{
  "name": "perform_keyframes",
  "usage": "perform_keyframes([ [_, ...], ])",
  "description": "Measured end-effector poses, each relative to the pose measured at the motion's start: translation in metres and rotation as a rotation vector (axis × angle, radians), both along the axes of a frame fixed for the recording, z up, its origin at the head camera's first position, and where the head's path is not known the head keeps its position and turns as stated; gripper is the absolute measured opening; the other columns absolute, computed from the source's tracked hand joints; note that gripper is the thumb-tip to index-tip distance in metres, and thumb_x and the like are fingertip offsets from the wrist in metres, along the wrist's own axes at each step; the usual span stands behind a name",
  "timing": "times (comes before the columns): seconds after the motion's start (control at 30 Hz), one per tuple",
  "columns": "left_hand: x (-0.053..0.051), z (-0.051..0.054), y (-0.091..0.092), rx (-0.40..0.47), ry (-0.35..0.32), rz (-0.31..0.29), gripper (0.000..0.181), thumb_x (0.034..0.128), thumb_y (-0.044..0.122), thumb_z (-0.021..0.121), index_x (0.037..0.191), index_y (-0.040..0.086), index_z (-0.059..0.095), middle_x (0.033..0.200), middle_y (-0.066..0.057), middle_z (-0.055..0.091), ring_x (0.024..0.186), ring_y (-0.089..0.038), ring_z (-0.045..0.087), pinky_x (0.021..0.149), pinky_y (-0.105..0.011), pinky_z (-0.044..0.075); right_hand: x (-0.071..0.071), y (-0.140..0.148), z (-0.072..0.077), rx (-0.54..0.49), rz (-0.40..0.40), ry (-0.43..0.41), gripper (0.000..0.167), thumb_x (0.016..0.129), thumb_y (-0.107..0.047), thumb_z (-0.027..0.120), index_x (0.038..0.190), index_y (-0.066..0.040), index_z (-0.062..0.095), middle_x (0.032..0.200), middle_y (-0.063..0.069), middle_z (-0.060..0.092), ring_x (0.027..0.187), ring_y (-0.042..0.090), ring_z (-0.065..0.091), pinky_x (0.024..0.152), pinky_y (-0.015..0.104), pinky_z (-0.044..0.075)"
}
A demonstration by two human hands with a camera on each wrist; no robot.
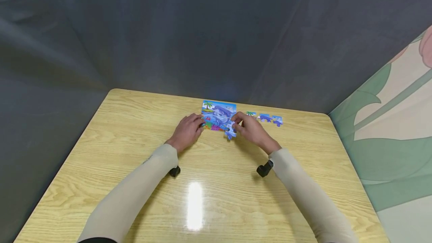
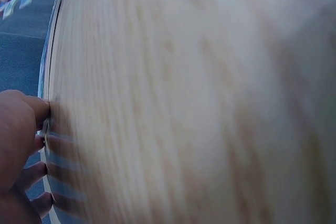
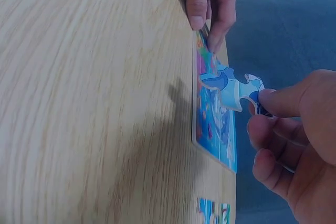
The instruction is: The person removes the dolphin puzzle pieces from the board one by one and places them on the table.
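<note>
Piece (image 3: 227, 94), held up over near R corner of puzzle (image 1: 216, 112), could prob. droop or knock puzzle askew, as R hand (image 1: 252, 129) pinches just its far end. Its long axis runs approx. near–far, free end pointing near; L hand (image 1: 187, 129), fingers slightly apart, touches puzzle's L edge.
</note>
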State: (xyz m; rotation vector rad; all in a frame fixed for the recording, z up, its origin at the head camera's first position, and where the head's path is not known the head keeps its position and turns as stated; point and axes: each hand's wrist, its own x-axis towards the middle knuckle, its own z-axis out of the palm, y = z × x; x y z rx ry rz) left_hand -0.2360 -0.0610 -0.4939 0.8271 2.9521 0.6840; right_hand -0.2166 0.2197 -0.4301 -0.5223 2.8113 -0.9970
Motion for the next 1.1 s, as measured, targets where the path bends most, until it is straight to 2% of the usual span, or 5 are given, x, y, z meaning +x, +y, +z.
perform_keyframes([
  [0.23,0.001,0.001,0.000,0.006,-0.014,0.007,0.043,0.1128,0.027,0.055,0.151,0.009,0.061,0.163,-0.009,0.053,0.153,-0.032,0.046,0.132,-0.060,0.031,0.007,0.012,0.003,0.020,-0.029,-0.016,0.020,0.107,-0.011,0.064,0.125,-0.002,0.068,0.111,0.013,0.074,0.073,0.019,0.057,0.066,0.031,0.047],
  [0.4,0.000,0.000,0.000,0.005,-0.005,0.009,0.043,0.1124,0.027,0.056,0.151,0.008,0.061,0.161,-0.010,0.054,0.152,-0.031,0.048,0.132,-0.060,0.032,0.009,0.019,0.002,0.020,-0.036,-0.031,0.020,0.108,-0.012,0.063,0.125,-0.002,0.067,0.110,0.013,0.074,0.073,0.019,0.057,0.064,0.030,0.046],
  [0.7,-0.001,-0.003,-0.001,0.000,0.000,0.006,0.043,0.1128,0.028,0.055,0.151,0.009,0.061,0.161,-0.009,0.054,0.152,-0.031,0.048,0.132,-0.059,0.033,0.009,0.030,-0.001,0.031,-0.051,-0.021,0.021,0.107,-0.011,0.064,0.125,0.000,0.067,0.110,0.015,0.073,0.071,0.017,0.055,0.062,0.028,0.046],
  [0.93,-0.001,-0.004,-0.001,0.009,0.013,0.002,0.043,0.1122,0.027,0.056,0.150,0.009,0.061,0.161,-0.009,0.054,0.151,-0.031,0.049,0.131,-0.060,0.034,0.010,0.041,-0.002,0.020,-0.069,-0.034,0.020,0.107,-0.008,0.064,0.123,0.003,0.067,0.108,0.018,0.072,0.073,0.018,0.059,0.061,0.026,0.048],
  [1.1,-0.001,-0.004,-0.001,0.016,0.001,0.006,0.042,0.1125,0.027,0.056,0.150,0.009,0.062,0.161,-0.010,0.054,0.152,-0.031,0.048,0.131,-0.061,0.033,0.009,0.051,-0.004,0.022,-0.088,-0.030,0.017,0.106,-0.007,0.064,0.121,0.001,0.069,0.108,0.018,0.073,0.073,0.019,0.058,0.061,0.026,0.049],
])
